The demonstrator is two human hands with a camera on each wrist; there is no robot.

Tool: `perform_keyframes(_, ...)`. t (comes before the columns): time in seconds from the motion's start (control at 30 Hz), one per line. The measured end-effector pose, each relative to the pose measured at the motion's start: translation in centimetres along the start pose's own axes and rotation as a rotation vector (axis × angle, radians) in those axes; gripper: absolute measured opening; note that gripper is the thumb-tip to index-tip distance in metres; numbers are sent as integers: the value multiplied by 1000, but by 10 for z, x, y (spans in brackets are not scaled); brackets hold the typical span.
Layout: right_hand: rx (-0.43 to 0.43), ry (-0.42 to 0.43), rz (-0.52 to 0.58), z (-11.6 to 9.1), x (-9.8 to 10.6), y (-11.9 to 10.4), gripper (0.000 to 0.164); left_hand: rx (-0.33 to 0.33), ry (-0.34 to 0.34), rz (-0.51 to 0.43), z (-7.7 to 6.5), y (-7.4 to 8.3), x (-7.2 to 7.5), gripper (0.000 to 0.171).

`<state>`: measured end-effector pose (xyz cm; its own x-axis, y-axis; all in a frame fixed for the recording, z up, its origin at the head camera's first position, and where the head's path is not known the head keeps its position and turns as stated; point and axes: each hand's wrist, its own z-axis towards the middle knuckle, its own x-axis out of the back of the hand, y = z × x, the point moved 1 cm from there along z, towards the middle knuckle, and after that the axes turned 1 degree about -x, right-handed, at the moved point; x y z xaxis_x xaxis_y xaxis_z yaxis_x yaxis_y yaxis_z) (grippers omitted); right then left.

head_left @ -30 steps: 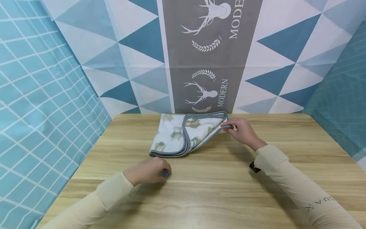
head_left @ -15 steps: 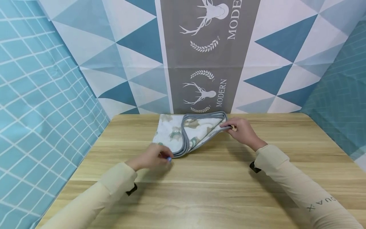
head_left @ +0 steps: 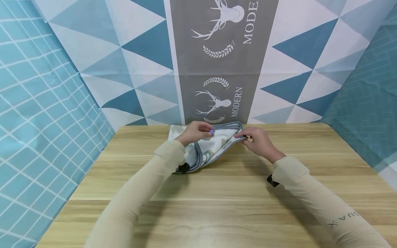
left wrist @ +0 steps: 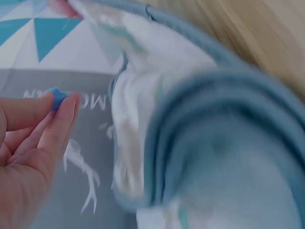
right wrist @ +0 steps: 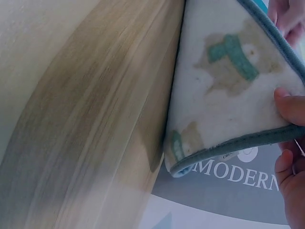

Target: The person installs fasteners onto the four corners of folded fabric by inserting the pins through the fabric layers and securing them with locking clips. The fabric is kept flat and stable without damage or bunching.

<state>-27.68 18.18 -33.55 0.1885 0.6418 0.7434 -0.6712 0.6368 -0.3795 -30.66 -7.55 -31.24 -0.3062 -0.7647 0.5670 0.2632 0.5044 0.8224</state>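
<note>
A folded white blanket (head_left: 218, 142) with bear prints and grey-blue binding lies at the table's far side. My right hand (head_left: 262, 143) pinches its right edge and holds that layer up off the table. In the right wrist view, thumb and fingers grip the binding of the raised blanket (right wrist: 224, 105). My left hand (head_left: 194, 132) is over the middle of the blanket, pinching a small blue object (left wrist: 58, 98) between thumb and fingertips; its kind is unclear. The left forearm hides the blanket's left part in the head view.
The wooden table (head_left: 217, 206) reaches back to a patterned wall covering (head_left: 217, 69) printed with deer heads and triangles. Blue tile-patterned sheets (head_left: 37, 113) stand at the left and right sides. Black bands sit at both wrists.
My left hand has moved from in front of the blanket up and to the right, over its middle, carrying the small blue object. The right hand keeps its grip on the edge.
</note>
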Motion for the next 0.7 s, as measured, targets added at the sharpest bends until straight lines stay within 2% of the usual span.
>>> perform_keyframes(0.13,4,-8,4,3,-2,-4,23,-5,-8,14,17,11,-21,27)
perform_keyframes(0.3,9,-27,6,6,-1,-8,21,-30,-8,-8,26,24,-37,25)
perform_keyframes(0.5,21,-24,3,5,-2,-7,21,-57,-2,-64,30,27,-45,24)
perform_keyframes(0.7,22,-25,3,4,-2,-7,22,-15,0,-121,30,23,-47,27)
